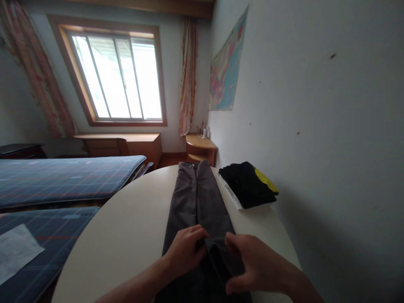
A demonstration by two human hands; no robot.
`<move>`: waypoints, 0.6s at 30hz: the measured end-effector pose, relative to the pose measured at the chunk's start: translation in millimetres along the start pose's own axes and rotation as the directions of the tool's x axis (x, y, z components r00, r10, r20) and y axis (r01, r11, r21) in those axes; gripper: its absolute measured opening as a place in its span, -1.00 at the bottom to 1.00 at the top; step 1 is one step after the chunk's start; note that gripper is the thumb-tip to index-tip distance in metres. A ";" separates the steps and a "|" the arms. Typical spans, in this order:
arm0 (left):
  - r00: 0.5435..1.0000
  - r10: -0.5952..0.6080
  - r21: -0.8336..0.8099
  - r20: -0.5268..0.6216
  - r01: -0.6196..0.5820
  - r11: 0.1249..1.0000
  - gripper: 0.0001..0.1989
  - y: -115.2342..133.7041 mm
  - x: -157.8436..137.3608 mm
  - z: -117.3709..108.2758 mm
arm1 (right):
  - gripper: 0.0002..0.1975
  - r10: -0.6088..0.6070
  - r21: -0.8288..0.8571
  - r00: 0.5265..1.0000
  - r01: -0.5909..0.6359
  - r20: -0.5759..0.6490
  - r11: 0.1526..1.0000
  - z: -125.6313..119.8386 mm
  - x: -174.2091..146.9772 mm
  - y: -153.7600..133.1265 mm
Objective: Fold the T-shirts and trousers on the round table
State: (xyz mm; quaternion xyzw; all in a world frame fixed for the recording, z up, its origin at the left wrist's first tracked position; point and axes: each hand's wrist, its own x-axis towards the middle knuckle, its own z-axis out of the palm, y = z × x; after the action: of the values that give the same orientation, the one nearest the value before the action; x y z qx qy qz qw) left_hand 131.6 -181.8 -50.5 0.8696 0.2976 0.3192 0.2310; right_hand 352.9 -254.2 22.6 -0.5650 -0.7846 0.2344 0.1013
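A pair of dark grey trousers point(210, 198) lies lengthwise on the round white table point(126, 223), running from the far edge toward me. My left hand point(187, 248) has its fingers curled onto the cloth near the middle of the near part. Beside it, my right hand point(254, 261) grips a raised fold of the same cloth, thumb and fingers on either side of it. The fold opens toward me between the two hands. The near end of the trousers runs out of the picture at the bottom.
Folded black clothing point(246, 185) with a yellow part sits on a white item at the table's right, near the wall point(331, 168). Plaid mattresses point(63, 176) are at left, with a paper sheet point(19, 250) on the nearer one. A corner desk point(200, 142) stands beyond.
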 end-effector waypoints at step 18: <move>0.799 0.435 0.078 0.415 -0.508 0.858 -0.72 1.0 -2.4 -2.1 | -0.77 0.047 -0.267 0.996 -0.027 0.069 0.963 32.5 -53.2 14.6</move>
State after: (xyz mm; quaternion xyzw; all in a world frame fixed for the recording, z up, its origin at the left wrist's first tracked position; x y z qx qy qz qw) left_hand 129.0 -183.6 -49.5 0.9789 0.0484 0.1617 0.1155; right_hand 369.5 -308.5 -7.0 -0.5789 -0.8014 0.1501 -0.0094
